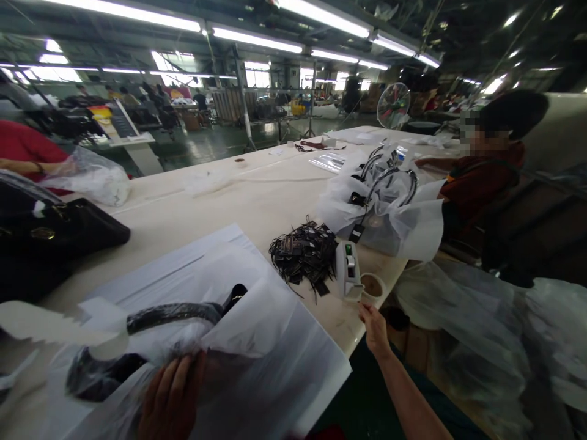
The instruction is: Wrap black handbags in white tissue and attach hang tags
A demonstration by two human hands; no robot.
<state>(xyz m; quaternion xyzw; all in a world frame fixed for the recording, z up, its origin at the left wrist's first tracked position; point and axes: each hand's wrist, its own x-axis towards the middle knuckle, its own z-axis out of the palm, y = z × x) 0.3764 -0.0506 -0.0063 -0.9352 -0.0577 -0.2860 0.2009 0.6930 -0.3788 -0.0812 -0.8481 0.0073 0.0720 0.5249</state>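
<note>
White wrapping paper (257,318) is folded around a handbag, whose dark, plastic-covered handle (174,316) sticks out. My left hand (172,394) is closed on a fold of this paper, fingers side by side; its thumb is hard to make out. At the table's edge my right hand (376,330) pinches at the front end of a grey tape dispenser (346,269). The tape between those fingertips is too fine to see clearly. Beside the dispenser lies a heap of black hang tags (302,253) with strings, and a tape roll (372,286).
Another wrapped bag (380,208) stands farther along the table (206,201), near a seated co-worker (486,171). A black handbag (59,226) is at left, by a person in a red sleeve (27,146). Clear plastic bags (463,330) hang at right.
</note>
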